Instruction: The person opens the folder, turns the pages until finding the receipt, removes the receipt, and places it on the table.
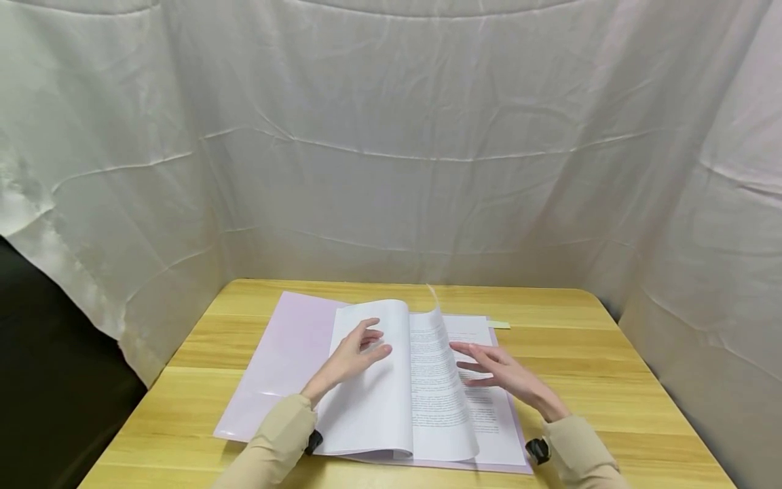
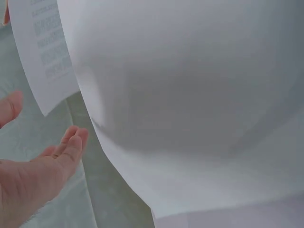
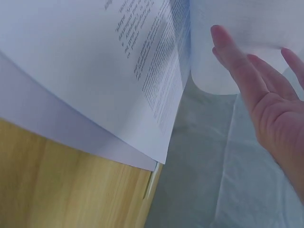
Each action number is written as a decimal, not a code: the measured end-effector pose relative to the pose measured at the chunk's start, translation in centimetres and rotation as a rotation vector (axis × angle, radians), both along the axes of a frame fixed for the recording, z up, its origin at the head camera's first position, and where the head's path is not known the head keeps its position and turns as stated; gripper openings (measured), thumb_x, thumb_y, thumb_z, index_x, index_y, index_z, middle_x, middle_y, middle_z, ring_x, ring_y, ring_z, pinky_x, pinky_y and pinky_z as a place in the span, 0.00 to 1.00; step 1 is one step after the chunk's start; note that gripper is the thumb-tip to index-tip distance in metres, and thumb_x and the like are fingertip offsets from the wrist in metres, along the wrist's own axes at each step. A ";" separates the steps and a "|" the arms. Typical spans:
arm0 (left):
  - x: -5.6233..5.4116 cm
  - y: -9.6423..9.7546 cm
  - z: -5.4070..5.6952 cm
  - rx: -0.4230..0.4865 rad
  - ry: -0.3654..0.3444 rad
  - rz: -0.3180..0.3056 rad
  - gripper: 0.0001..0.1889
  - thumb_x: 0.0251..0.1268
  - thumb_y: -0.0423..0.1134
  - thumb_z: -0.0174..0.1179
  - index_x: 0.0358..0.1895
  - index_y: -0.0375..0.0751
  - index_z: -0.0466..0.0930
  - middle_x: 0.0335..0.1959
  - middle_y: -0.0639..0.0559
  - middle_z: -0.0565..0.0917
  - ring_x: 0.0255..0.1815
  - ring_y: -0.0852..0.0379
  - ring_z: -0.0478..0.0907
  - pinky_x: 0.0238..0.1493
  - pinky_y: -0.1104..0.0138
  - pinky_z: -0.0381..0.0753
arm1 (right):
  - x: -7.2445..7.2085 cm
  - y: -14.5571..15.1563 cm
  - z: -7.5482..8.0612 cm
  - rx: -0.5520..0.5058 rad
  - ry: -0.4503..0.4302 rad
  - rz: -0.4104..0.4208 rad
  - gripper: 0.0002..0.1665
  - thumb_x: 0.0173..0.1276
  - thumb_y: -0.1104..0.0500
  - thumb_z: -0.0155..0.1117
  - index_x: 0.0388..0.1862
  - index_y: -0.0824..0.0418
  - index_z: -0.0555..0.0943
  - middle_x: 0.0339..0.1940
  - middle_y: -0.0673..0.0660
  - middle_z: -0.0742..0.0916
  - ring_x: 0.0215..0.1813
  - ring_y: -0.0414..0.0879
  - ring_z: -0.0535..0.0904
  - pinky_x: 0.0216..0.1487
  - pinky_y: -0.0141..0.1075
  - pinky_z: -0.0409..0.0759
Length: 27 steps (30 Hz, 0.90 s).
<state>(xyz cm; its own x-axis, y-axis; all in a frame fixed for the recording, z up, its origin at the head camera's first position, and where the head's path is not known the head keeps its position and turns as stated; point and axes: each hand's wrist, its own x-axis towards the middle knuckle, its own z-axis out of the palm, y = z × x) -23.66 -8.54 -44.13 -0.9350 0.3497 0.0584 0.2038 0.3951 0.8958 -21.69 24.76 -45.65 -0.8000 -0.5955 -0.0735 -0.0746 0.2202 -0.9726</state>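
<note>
A lilac folder lies spread on the table with a thick set of white sheets in it. Over the blank left-hand pages hovers my left hand, its fingers loosely bent and nothing between them. One printed sheet stands up in a curve near the middle, its top edge raised. Just right of that sheet is my right hand, fingers spread, fingertips close to its back in the right wrist view. Beneath this hand, more printed pages rest on the folder's right side.
A pale green strip sticks out past the folder's upper right corner. The wooden table reaches back to a grey-white curtain, which also hangs along both sides. Dark material shows at the far left.
</note>
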 end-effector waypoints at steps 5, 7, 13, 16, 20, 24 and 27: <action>0.0 0.7 0.0 0.064 -0.027 -0.071 0.37 0.71 0.42 0.63 0.75 0.29 0.58 0.67 0.28 0.75 0.71 0.32 0.71 0.73 0.45 0.70 | 0.4 -0.5 0.2 0.040 0.027 0.018 0.31 0.86 0.49 0.34 0.80 0.63 0.60 0.83 0.68 0.56 0.79 0.75 0.54 0.69 0.64 0.72; 0.0 1.0 -0.1 0.107 -0.054 -0.097 0.37 0.72 0.41 0.62 0.75 0.29 0.57 0.69 0.27 0.72 0.72 0.32 0.69 0.74 0.47 0.70 | 0.5 -0.8 0.2 0.054 0.032 0.024 0.31 0.86 0.49 0.34 0.80 0.61 0.61 0.83 0.68 0.56 0.79 0.74 0.54 0.69 0.64 0.72; -0.1 1.4 -0.3 0.187 -0.119 -0.144 0.36 0.74 0.40 0.59 0.77 0.29 0.53 0.73 0.26 0.67 0.74 0.33 0.67 0.73 0.51 0.72 | 0.6 -1.4 0.3 0.082 0.044 0.040 0.31 0.86 0.49 0.35 0.79 0.62 0.62 0.82 0.68 0.58 0.80 0.73 0.54 0.68 0.63 0.74; -0.1 1.6 -0.3 0.203 -0.132 -0.151 0.37 0.75 0.40 0.58 0.77 0.28 0.52 0.73 0.26 0.66 0.75 0.33 0.67 0.73 0.51 0.72 | 0.6 -1.8 0.2 0.096 0.049 0.048 0.30 0.86 0.49 0.35 0.79 0.61 0.63 0.82 0.67 0.60 0.80 0.71 0.55 0.68 0.63 0.74; 0.0 1.7 -0.2 0.234 -0.156 -0.158 0.37 0.75 0.39 0.58 0.78 0.27 0.49 0.74 0.26 0.65 0.75 0.33 0.66 0.74 0.51 0.70 | 0.6 -2.2 0.2 0.108 0.054 0.060 0.31 0.85 0.48 0.37 0.78 0.62 0.64 0.81 0.66 0.63 0.81 0.69 0.55 0.69 0.63 0.73; -0.1 1.9 -0.4 0.242 -0.175 -0.158 0.38 0.75 0.40 0.57 0.78 0.28 0.48 0.74 0.27 0.67 0.75 0.35 0.67 0.75 0.52 0.69 | 0.6 -2.4 0.2 0.105 0.078 0.087 0.31 0.86 0.49 0.36 0.77 0.65 0.64 0.80 0.68 0.63 0.80 0.71 0.55 0.69 0.63 0.73; -0.1 2.0 -0.6 0.231 -0.183 -0.146 0.38 0.75 0.41 0.57 0.78 0.29 0.48 0.72 0.28 0.69 0.74 0.36 0.69 0.75 0.51 0.70 | 0.7 -2.6 0.2 0.101 0.090 0.106 0.31 0.86 0.50 0.37 0.77 0.66 0.64 0.80 0.69 0.63 0.80 0.72 0.55 0.69 0.64 0.73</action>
<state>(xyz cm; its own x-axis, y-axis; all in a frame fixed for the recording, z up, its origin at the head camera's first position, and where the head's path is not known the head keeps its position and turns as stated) -23.73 -6.55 -44.74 -0.8781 0.4783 -0.0126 0.0704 0.1553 0.9854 -21.00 22.17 -45.50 -0.7391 -0.6702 -0.0679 -0.1885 0.3026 -0.9343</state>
